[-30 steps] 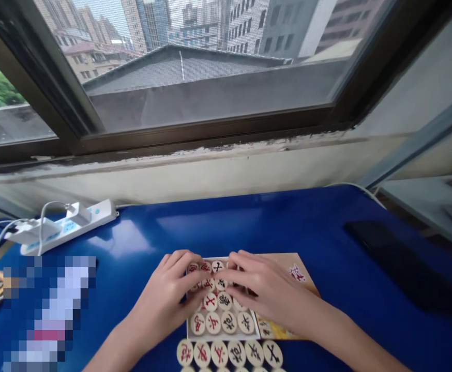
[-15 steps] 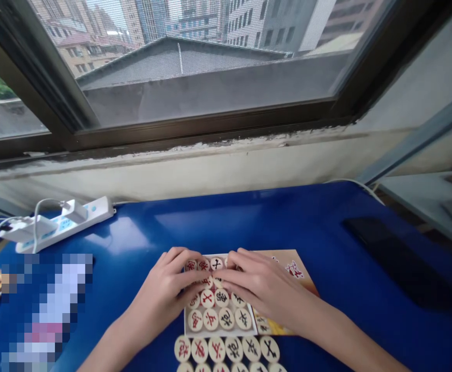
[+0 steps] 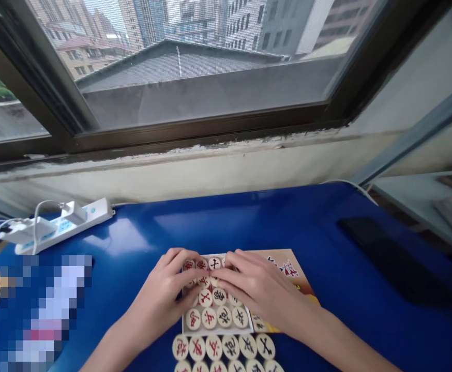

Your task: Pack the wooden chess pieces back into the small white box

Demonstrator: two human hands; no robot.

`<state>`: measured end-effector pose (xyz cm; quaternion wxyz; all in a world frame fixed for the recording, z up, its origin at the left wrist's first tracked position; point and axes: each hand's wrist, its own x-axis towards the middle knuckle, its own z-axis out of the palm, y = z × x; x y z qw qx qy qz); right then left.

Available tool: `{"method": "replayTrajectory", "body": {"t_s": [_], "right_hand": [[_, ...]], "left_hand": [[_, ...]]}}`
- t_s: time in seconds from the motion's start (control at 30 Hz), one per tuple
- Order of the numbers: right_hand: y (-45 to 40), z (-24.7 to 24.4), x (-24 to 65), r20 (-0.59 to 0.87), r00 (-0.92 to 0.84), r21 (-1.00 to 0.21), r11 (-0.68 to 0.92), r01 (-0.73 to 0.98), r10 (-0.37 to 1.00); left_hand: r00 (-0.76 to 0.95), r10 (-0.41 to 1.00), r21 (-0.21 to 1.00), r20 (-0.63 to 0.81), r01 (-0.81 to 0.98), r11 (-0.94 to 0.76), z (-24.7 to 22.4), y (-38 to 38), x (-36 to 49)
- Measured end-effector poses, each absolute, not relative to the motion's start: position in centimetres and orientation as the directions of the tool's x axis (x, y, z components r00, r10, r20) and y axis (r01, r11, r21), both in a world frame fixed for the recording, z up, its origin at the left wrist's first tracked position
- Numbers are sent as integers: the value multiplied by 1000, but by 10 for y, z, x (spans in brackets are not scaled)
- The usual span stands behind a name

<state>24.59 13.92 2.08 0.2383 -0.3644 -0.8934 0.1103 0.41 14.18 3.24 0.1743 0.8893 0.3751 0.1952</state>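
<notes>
A white box holds rows of round Chinese chess pieces with red and black characters. My left hand curls over the box's left side, thumb and forefinger pinching around a red-lettered piece in the second row. From the right, my right hand bends its fingers onto the same row, its fingertips at a neighbouring piece and close to the left ones. My fingers cover parts of the two upper rows. Below the box, more chess pieces lie in rows on the blue table.
A printed box lid lies under my right wrist. A white power strip with plugs and cables stands at the far left. Nearer is a blurred-out object. A dark, flat object rests on the right, and a window is ahead.
Both hands stay over the second row with only slight finger movement. The whole view has shifted a little, so the box and pieces appear slightly further left.
</notes>
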Motion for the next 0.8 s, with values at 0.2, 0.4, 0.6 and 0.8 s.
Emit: {"method": "replayTrajectory", "body": {"t_s": [0.2, 0.4, 0.6, 0.8], "right_hand": [[139, 21, 245, 346, -622, -359, 712, 603, 702], [137, 20, 244, 365, -617, -357, 717, 598, 697], [134, 23, 244, 318, -625, -422, 697, 580, 713], [131, 19, 247, 266, -616, -474, 657, 586, 742]], "left_hand": [[665, 704, 403, 249, 590, -700, 33, 144, 4], [651, 696, 359, 301, 599, -716, 31, 144, 5], [607, 687, 277, 398, 635, -721, 26, 140, 9], [617, 685, 286, 388, 626, -726, 30, 139, 8]]}}
